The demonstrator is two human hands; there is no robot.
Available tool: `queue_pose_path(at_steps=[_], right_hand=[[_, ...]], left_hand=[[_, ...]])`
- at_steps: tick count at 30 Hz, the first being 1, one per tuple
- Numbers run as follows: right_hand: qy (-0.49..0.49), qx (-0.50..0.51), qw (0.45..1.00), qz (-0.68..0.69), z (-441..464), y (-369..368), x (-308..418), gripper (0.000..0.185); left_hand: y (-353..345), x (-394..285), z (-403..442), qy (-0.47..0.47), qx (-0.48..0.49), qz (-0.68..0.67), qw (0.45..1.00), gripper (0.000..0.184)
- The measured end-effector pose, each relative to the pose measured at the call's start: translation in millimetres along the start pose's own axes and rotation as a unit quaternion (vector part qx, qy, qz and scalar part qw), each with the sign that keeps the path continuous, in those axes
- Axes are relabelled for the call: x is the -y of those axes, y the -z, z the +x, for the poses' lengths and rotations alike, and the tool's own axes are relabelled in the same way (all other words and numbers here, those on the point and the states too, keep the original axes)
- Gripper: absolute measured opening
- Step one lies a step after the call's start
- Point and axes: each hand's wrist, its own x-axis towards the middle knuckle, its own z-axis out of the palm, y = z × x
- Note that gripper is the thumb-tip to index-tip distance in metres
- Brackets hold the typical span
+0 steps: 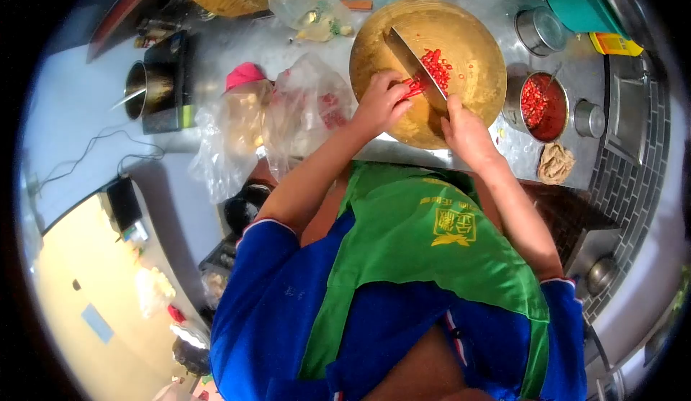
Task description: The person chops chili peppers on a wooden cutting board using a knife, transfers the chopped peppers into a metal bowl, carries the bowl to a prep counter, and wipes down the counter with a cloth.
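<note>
A round wooden chopping board (475, 34) lies on the metal counter in front of me. My right hand (466, 129) is closed round the handle of a cleaver (412, 59), whose blade slants across the board. My left hand (381, 102) presses whole red chilies (412, 87) against the wood, fingertips close to the blade's left side. Chopped red chili pieces (436, 69) are heaped on the blade's other side, and a few bits are scattered further right.
Right of the board stand a metal pot (545, 106) of chopped chilies, a lidded metal pot (541, 31), a small metal cup (589, 119) and a crumpled brown cloth (556, 163). Clear plastic bags (302, 106) lie to the left. A teal basin (579, 5) sits at the back right.
</note>
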Motion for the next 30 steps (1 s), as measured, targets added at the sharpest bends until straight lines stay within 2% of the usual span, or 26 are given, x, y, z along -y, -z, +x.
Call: queue_pose_path(at_steps=[3, 5, 11, 14, 17, 23, 26, 30], right_hand=[[0.016, -0.006, 1.0, -0.005, 1, -1, -2, 0.025], [0.032, -0.011, 0.999, -0.007, 1, 1, 0, 0.019], [0.046, -0.005, 0.999, -0.029, 2, 27, 20, 0.021], [0.024, 0.03, 0.999, -0.033, 5, 16, 19, 0.02], [0.026, 0.018, 0.999, -0.042, 10, -13, 2, 0.019], [0.087, -0.009, 0.996, -0.028, 9, 15, 13, 0.019], [0.051, 0.043, 0.997, -0.037, 8, 21, 24, 0.02], [0.022, 0.024, 0.998, -0.049, 9, -11, 11, 0.021]], left_hand=[[8, -5, -7, 0.027, 0.021, 0.006, 0.999, 0.026], [7, -1, -4, 0.019, 0.041, -0.022, 0.999, 0.023], [-4, 14, 1, -0.018, 0.052, -0.028, 0.998, 0.013], [-3, 13, 6, -0.021, 0.055, -0.019, 0.998, 0.011], [-4, 15, 3, -0.025, 0.062, -0.018, 0.998, 0.01], [-5, 16, 3, -0.032, 0.061, -0.011, 0.998, 0.01], [-6, 15, 3, -0.019, 0.058, -0.011, 0.998, 0.011], [-4, 15, 2, -0.018, 0.061, -0.012, 0.998, 0.011]])
